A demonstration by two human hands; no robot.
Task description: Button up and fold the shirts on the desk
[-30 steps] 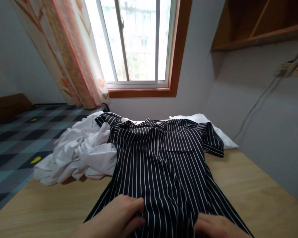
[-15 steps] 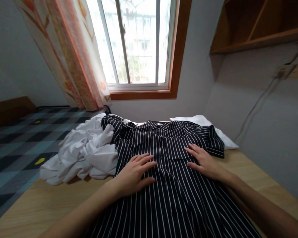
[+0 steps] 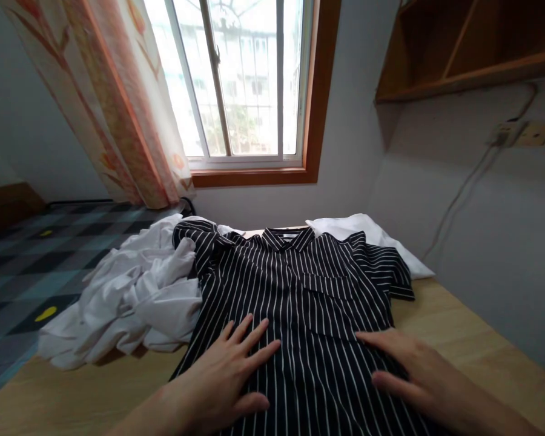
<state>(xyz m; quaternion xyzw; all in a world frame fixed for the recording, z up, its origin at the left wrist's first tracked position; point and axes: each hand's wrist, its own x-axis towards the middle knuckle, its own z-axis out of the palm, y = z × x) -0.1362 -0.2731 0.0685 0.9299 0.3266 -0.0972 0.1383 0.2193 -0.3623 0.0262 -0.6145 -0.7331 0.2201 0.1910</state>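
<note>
A black short-sleeved shirt (image 3: 295, 303) with white stripes lies front up on the wooden table, its collar at the far end and its lower part running out of view toward me. Spread flat on the left side of its front is my left hand (image 3: 227, 369), fingers apart. My right hand (image 3: 413, 369) rests at the shirt's right side below the chest pocket, thumb and index finger stretched out; its other fingers are mostly hidden. Neither hand grasps the cloth. Some creases cross the shirt's front.
Crumpled white cloth (image 3: 140, 303) is heaped left of the shirt. More white cloth (image 3: 363, 227) lies behind the right shoulder. A bed with a checked cover (image 3: 40, 260) adjoins the wooden table (image 3: 95, 393) on the left. A cord (image 3: 454, 209) hangs along the right wall.
Both hands have slid down the shirt toward me, from chest height to lower on its front. The collar and shoulders now lie flatter and more spread. The camera view has shifted slightly.
</note>
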